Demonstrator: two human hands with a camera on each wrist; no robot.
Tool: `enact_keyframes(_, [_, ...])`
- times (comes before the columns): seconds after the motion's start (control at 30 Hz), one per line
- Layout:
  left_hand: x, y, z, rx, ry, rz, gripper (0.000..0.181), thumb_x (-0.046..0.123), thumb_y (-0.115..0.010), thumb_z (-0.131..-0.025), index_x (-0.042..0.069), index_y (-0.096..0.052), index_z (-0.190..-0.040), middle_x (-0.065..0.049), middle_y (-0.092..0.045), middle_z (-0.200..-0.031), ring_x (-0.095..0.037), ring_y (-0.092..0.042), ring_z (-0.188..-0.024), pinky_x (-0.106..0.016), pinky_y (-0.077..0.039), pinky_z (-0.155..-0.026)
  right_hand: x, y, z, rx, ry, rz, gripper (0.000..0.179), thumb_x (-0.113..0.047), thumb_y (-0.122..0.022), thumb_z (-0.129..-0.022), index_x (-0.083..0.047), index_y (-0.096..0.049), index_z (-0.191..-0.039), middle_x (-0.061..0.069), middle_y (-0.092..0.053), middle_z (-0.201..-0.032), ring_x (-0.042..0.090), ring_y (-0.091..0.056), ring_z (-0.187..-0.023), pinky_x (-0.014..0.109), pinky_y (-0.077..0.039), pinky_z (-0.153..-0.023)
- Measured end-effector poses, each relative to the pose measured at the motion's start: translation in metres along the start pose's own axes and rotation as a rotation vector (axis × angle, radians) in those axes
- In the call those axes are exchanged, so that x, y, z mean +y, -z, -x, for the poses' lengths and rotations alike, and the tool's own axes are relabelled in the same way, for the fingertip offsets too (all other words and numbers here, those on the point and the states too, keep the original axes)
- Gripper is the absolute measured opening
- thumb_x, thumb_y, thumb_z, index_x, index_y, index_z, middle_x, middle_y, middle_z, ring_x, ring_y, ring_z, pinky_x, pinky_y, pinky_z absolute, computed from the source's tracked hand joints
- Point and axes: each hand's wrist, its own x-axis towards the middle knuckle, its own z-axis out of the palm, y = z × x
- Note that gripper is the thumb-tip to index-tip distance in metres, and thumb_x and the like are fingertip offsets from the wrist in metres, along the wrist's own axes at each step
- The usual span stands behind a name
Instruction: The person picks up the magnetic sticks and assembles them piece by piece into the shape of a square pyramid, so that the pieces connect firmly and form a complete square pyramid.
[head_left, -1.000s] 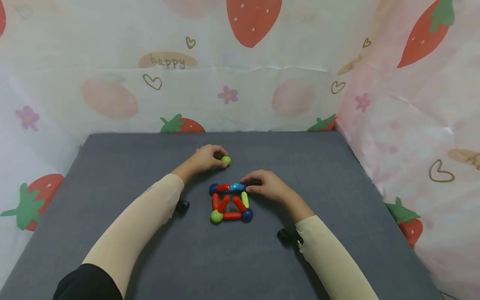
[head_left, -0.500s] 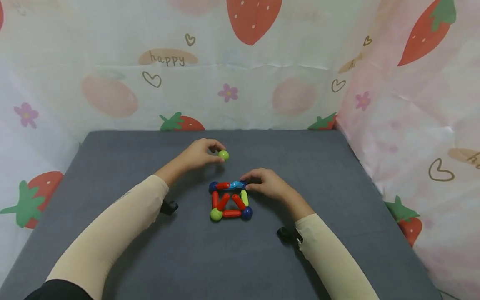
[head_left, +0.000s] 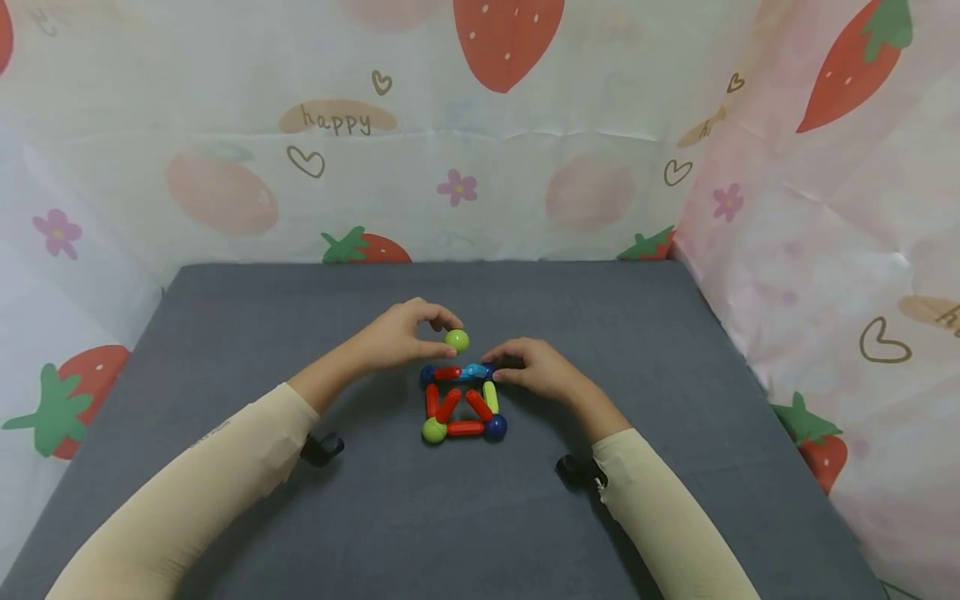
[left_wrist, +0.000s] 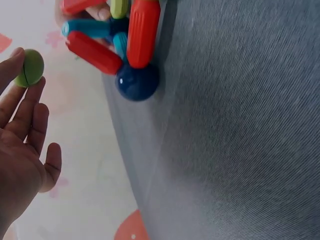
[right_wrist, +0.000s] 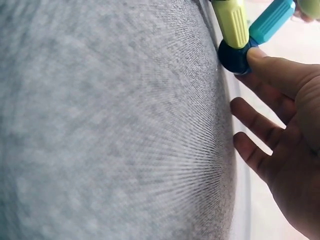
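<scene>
My left hand [head_left: 401,335] pinches a light green ball [head_left: 457,340] between thumb and fingertips, held up just beyond the far side of a frame of toy rods and balls. In the left wrist view that ball [left_wrist: 33,67] hangs apart from the frame. My right hand [head_left: 543,368] pinches the dark blue ball at the frame's far right corner; in the right wrist view this dark blue ball [right_wrist: 233,57] joins a yellow-green rod [right_wrist: 232,22] and a light blue rod [right_wrist: 272,21]. A red rod [head_left: 465,428] links a green ball [head_left: 434,430] and a dark blue ball [head_left: 496,427] in front.
The frame lies mid-table on grey cloth [head_left: 465,525]. Two more red rods [head_left: 448,406] lean inward and up from the front corners. A strawberry-printed curtain [head_left: 495,200] stands behind the table and along its sides. A black wrist camera [head_left: 322,450] juts from the left sleeve.
My left hand first drew back to the left and up with the green ball, then came nearer, toward the frame's far side. The right hand has stayed on its dark blue ball.
</scene>
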Motion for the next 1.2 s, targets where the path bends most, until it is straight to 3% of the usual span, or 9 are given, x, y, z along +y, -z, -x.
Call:
enact_keyframes(0.2, [0.004,-0.008,0.009,-0.023,-0.010,0.041,0.033,0.038,-0.080,-0.090,0.028,-0.071,-0.120,0.002,-0.060,-0.115,-0.028,-0.053,-0.114,-0.054,-0.045,-0.100,-0.001,0.001,0.001,-0.004,0.008,-0.006,0.028,-0.024,-0.073,-0.098,-0.024,-0.073,-0.125,-0.006,-0.071,-0.120,0.016,-0.060,-0.115,0.043,-0.049,-0.102])
enact_keyframes(0.3, [0.004,-0.012,0.011,-0.036,-0.017,0.036,0.033,0.040,-0.080,-0.090,0.029,-0.071,-0.120,0.003,-0.060,-0.116,-0.032,-0.053,-0.118,-0.055,-0.042,-0.101,0.000,0.001,0.001,-0.002,0.006,-0.005,0.028,-0.024,-0.073,-0.098,-0.024,-0.073,-0.125,-0.006,-0.070,-0.120,0.016,-0.060,-0.115,0.043,-0.049,-0.102])
enact_keyframes(0.53, [0.001,-0.022,0.013,-0.044,-0.070,-0.015,0.029,0.037,-0.080,-0.090,0.031,-0.073,-0.118,0.010,-0.064,-0.111,-0.028,-0.055,-0.114,-0.053,-0.029,-0.105,0.001,0.000,0.000,0.000,0.007,-0.004,0.027,-0.024,-0.072,-0.098,-0.025,-0.073,-0.125,-0.007,-0.070,-0.120,0.015,-0.060,-0.115,0.043,-0.049,-0.101])
enact_keyframes(0.77, [-0.002,-0.029,0.014,-0.050,-0.096,-0.043,0.029,0.037,-0.080,-0.090,0.030,-0.073,-0.117,0.015,-0.066,-0.108,-0.027,-0.053,-0.109,-0.050,-0.029,-0.100,0.000,0.000,0.000,-0.005,0.000,-0.006,0.028,-0.024,-0.072,-0.098,-0.025,-0.073,-0.126,-0.007,-0.071,-0.120,0.015,-0.060,-0.116,0.043,-0.049,-0.102])
enact_keyframes(1.2, [0.001,-0.033,0.017,-0.054,-0.109,-0.102,0.032,0.034,-0.081,-0.090,0.026,-0.072,-0.119,0.014,-0.069,-0.113,-0.026,-0.054,-0.110,-0.047,-0.028,-0.098,0.001,-0.001,0.000,-0.002,-0.008,-0.008,0.027,-0.025,-0.073,-0.098,-0.027,-0.073,-0.125,-0.007,-0.070,-0.120,0.015,-0.060,-0.116,0.043,-0.049,-0.102])
